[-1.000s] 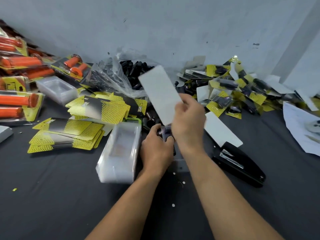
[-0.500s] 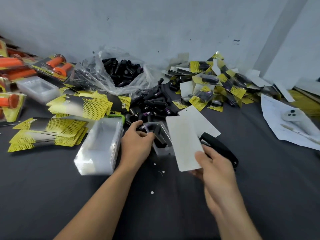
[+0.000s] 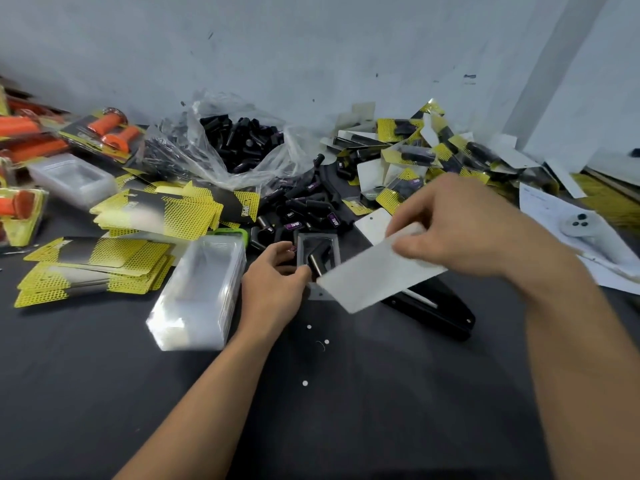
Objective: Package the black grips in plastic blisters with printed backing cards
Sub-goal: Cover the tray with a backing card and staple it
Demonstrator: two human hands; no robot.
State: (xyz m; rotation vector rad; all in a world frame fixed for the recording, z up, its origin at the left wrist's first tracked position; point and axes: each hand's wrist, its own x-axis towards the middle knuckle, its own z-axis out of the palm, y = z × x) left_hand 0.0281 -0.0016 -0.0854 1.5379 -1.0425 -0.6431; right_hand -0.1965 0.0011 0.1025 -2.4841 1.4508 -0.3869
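"What lay nearest?"

"The left hand [image 3: 273, 284] curled on an open blister [image 3: 334, 247], a black grip [image 3: 317, 259] lying slantwise inside. The right hand [image 3: 460, 226] pinched a backing card [image 3: 377, 277], blank side up, over the blister's near end."

"Anything hidden?"

"The card covered part of a stapler [image 3: 436, 311]. A stack of clear blisters [image 3: 204, 282] stood left of the hands; beyond, loose grips [image 3: 304, 206], a plastic bag [image 3: 214, 150] and finished packs [image 3: 412, 155] by the wall [image 3: 311, 46]."

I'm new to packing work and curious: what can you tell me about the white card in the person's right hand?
The white card is a plain rectangle, seemingly thin cardboard, its blank side facing up. The right hand pinches its upper right end, holding it tilted above the table, partly hiding the clear blister and black stapler.
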